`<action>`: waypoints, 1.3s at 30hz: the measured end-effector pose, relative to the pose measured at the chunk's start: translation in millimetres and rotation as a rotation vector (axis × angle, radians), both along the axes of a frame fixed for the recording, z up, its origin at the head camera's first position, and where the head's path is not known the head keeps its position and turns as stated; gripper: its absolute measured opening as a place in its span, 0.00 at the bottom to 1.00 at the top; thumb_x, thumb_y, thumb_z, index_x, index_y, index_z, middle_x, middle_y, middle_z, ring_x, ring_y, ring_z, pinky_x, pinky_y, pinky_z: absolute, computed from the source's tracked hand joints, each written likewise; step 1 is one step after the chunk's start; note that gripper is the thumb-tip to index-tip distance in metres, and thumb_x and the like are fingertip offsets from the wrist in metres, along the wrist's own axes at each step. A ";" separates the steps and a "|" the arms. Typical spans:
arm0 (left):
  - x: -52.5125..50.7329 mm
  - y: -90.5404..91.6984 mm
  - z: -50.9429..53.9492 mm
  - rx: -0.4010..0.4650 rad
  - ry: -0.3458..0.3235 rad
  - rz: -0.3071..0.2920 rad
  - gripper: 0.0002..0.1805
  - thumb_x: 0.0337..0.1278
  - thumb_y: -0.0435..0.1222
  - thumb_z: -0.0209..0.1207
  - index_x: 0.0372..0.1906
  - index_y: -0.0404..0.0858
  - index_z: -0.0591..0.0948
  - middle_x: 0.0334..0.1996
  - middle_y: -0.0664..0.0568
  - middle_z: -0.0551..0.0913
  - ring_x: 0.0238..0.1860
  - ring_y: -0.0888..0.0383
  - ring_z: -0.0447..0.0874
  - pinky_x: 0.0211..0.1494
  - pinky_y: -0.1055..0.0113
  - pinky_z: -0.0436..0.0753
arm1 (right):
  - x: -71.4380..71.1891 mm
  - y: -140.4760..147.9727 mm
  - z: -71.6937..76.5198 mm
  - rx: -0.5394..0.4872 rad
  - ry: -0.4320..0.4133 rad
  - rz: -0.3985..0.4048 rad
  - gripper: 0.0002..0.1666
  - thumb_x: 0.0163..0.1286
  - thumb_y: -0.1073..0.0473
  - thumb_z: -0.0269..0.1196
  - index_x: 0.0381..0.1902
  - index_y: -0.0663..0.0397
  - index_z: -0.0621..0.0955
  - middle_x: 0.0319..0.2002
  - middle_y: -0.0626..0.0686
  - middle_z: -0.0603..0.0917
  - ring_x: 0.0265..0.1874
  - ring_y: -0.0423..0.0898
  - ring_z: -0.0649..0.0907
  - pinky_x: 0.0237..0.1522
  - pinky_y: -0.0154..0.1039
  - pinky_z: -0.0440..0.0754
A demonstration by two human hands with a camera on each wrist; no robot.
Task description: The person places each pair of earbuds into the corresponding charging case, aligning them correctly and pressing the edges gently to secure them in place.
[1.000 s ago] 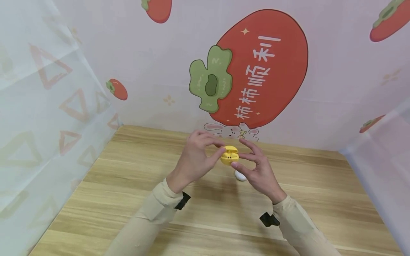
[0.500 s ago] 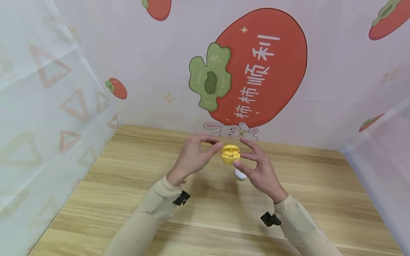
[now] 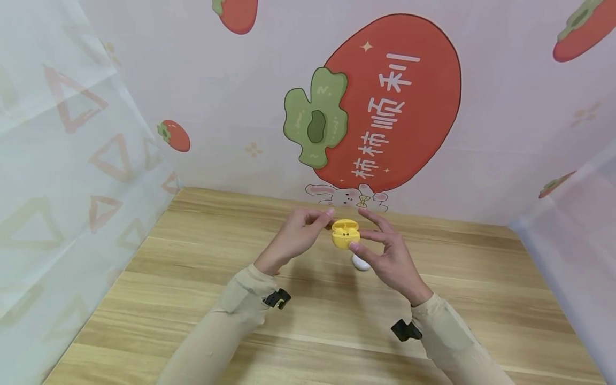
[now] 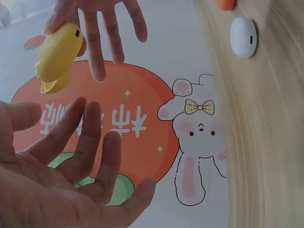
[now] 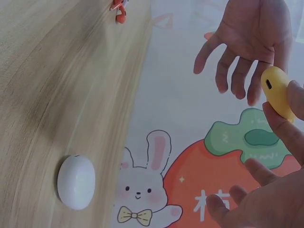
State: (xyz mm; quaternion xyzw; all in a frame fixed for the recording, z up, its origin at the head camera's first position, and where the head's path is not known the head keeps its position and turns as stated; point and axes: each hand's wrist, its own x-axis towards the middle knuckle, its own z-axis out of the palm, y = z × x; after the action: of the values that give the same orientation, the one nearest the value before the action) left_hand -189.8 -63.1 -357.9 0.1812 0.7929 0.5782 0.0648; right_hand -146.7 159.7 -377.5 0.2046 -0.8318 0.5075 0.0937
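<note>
A small yellow earbud case (image 3: 345,240) with its lid raised is pinched between the thumb and a finger of the right hand (image 3: 394,259), above the table. Its other fingers are spread. Close by on the case's left, the left hand (image 3: 293,238) holds nothing, fingers loosely bent. The left wrist view has a gap between the left hand (image 4: 80,166) and the yellow case (image 4: 59,52). Seen from the right wrist, the case (image 5: 277,92) shows a dark port on its underside; the left hand (image 5: 254,38) hangs behind it.
A white rounded case (image 3: 361,262) lies on the wooden table (image 3: 192,299) beneath the right hand. In the right wrist view, small red items (image 5: 121,14) lie on the table farther off. A printed cloth wall (image 3: 231,96) stands at the back, with cloth walls at both sides.
The left hand has come away from the yellow case toward the left, letting it go. The right hand still holds the case, whose open front now shows more fully.
</note>
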 end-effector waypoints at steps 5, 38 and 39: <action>-0.6 0.4 0.0 0.021 -0.071 -0.034 0.25 0.78 0.52 0.50 0.47 0.36 0.89 0.49 0.51 0.88 0.60 0.50 0.80 0.67 0.45 0.70 | 0.2 -0.7 -0.9 -0.004 -0.005 0.003 0.14 0.66 0.63 0.71 0.50 0.55 0.89 0.73 0.51 0.69 0.75 0.54 0.62 0.67 0.71 0.57; -0.8 2.1 -1.8 0.054 -0.124 -0.097 0.21 0.73 0.48 0.57 0.37 0.35 0.90 0.59 0.47 0.82 0.66 0.49 0.73 0.69 0.40 0.66 | 0.9 -1.8 -4.2 0.013 -0.036 0.008 0.14 0.67 0.60 0.71 0.49 0.54 0.89 0.73 0.48 0.68 0.76 0.53 0.59 0.67 0.73 0.55; -0.6 1.9 -1.2 0.049 -0.121 -0.091 0.21 0.72 0.48 0.58 0.36 0.36 0.91 0.60 0.47 0.81 0.67 0.49 0.72 0.69 0.40 0.66 | 0.8 -1.7 -4.2 0.012 -0.036 0.008 0.13 0.67 0.60 0.71 0.49 0.54 0.89 0.73 0.48 0.68 0.76 0.53 0.59 0.67 0.73 0.55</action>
State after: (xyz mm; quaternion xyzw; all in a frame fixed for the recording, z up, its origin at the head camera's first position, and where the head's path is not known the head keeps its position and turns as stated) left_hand -190.4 -61.2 -359.1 0.1833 0.7640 0.6038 0.1344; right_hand -145.8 158.0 -381.7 0.1994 -0.8354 0.5066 0.0753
